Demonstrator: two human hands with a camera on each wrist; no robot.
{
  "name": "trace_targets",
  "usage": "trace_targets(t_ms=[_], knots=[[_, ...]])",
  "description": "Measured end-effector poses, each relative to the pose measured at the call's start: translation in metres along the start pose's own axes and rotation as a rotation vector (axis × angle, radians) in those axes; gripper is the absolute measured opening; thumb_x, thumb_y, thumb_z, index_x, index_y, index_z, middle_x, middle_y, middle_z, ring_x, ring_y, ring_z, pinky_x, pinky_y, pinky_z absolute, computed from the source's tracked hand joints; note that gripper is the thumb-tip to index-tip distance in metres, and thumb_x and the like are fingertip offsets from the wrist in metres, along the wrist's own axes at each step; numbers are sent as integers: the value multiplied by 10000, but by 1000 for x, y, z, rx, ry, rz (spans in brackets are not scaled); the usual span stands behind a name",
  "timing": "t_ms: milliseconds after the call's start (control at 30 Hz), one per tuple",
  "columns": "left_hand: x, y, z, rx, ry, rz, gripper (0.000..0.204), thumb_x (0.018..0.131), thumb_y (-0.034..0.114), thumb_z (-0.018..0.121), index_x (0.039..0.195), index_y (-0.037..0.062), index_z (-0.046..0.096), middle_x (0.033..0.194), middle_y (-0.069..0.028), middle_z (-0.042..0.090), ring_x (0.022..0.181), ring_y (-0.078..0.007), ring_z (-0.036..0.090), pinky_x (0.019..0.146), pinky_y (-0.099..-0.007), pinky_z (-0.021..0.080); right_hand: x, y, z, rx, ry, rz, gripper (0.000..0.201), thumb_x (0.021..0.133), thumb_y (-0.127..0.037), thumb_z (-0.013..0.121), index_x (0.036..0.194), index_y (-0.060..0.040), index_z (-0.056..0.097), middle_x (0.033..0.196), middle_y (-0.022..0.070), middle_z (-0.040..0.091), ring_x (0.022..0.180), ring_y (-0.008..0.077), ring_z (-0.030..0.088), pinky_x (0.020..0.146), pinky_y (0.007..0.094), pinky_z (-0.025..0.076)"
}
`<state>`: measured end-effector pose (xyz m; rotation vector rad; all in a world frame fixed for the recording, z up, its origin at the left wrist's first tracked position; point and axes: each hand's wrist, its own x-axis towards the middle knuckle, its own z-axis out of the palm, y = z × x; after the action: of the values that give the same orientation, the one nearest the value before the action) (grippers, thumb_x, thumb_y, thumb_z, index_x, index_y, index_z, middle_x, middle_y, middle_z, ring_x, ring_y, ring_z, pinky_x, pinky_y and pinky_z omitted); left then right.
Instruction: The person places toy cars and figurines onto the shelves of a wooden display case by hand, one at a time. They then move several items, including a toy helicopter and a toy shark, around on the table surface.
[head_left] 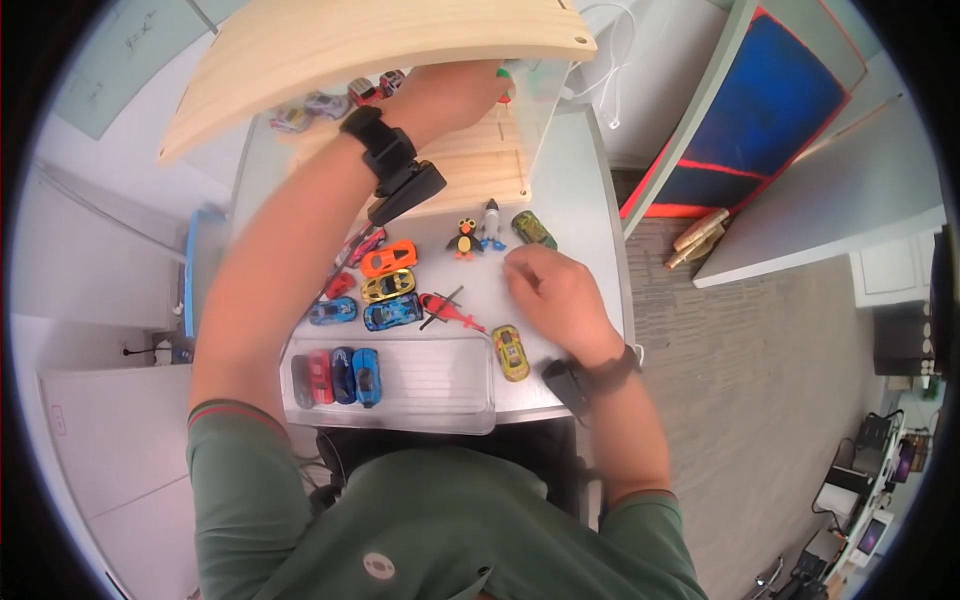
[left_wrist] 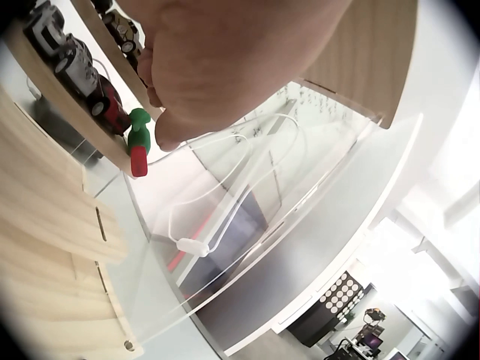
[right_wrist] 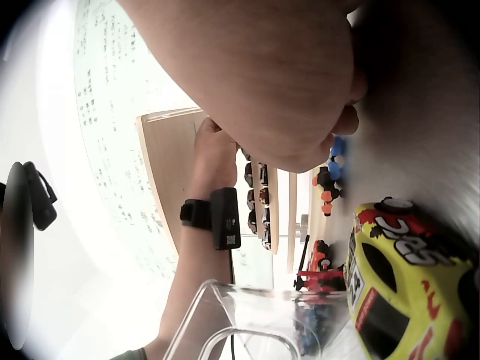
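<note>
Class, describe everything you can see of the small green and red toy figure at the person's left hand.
The small green and red toy figure looks like moulded plastic: a green upper part on a red lower end. It hangs at the edge of the pale wooden shelf, beside the toy cars parked there. The fingertips of the left hand touch its green part. Finer detail is too small to tell.

A clear plastic tray [head_left: 440, 385] holds four toy cars in a row [head_left: 336, 376]. A red toy helicopter [head_left: 450, 311] lies just behind it.
</note>
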<state>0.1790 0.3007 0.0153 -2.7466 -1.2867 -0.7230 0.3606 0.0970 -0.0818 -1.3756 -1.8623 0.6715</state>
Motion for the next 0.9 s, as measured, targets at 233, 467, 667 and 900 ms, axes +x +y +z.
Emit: trace_targets(t_ms=[233,467,667,900], knots=[[-3,1,-4,-14,-68,-68,337,989,248,691,1216,0,693,1058,-192,750,986,-366,721,876,-464,563,0,-1,-1,15,-9,16,107,956,-128,702,1019,-42,706,872,143,729,753,342,717,690,425,575],[-1,-4,1,-106,-138,-41,330,976,246,732,1225,52,637,958,-111,692,875,-279,688,830,-402,546,-1,3,1,7,7,-29,113,951,-132,701,1023,-46,707,853,138,719,742,337,713,681,427,571],[0,-8,8,-65,-134,-32,305,973,238,730,1199,65,620,959,-107,691,870,-269,687,825,-407,548,-1,4,1,3,-2,-26,125,953,-141,703,1030,-42,706,855,140,720,745,335,717,677,428,570],[4,1,7,-10,-78,-30,359,969,260,715,1249,66,602,1033,-147,715,932,-321,712,862,-433,562,-1,1,-2,-7,-25,-6,134,955,-147,706,1038,-42,706,869,143,725,750,337,720,682,432,571]])
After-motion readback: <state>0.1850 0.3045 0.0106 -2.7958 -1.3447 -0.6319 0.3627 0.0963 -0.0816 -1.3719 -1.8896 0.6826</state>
